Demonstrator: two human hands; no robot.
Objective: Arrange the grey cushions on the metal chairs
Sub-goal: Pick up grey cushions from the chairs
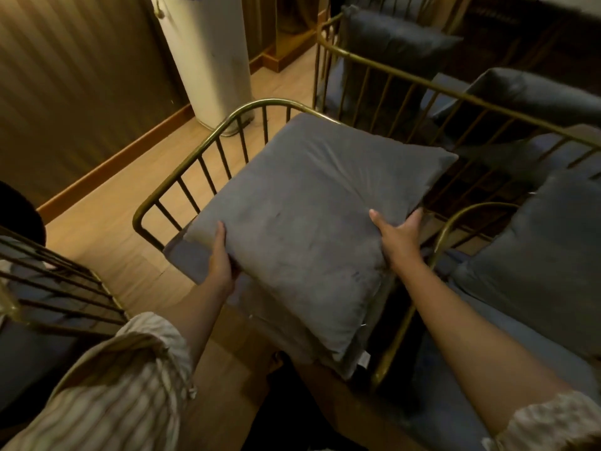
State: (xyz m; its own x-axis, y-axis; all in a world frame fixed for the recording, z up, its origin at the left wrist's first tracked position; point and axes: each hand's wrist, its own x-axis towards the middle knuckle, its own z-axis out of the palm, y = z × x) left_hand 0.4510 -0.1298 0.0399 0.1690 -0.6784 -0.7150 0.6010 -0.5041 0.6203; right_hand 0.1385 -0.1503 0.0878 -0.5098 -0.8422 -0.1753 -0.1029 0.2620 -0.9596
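The left hand (220, 255) clasps the left edge of a square grey velvet cushion (312, 219), thumb lying on top and fingers tucked beneath it, while the right hand (398, 237) grips the cushion's right edge with thumb spread across the upper face and fingers wrapped around the side. Held between both hands, the cushion hangs tilted over the seat of a brass-coloured metal chair with a curved spindle back (201, 157), its far corner reaching toward the back rail and its near corner hanging past the front edge of the flat grey seat pad (188, 255) beneath it. A small white tag (365, 358) pokes out at the cushion's near corner; any writing on it is too small to read. Both forearms are bare, with striped cream sleeves (130, 385) pushed up near the elbows. To the right stands a second metal chair (455, 229) carrying a plump grey cushion (540, 265), and beyond it more brass-railed chairs (383, 63) hold dark grey cushions (390, 43). Another spindle-backed chair (55, 288) sits at the left edge. A white cylindrical column (208, 53) rises from the pale wooden floor (107, 229) behind.
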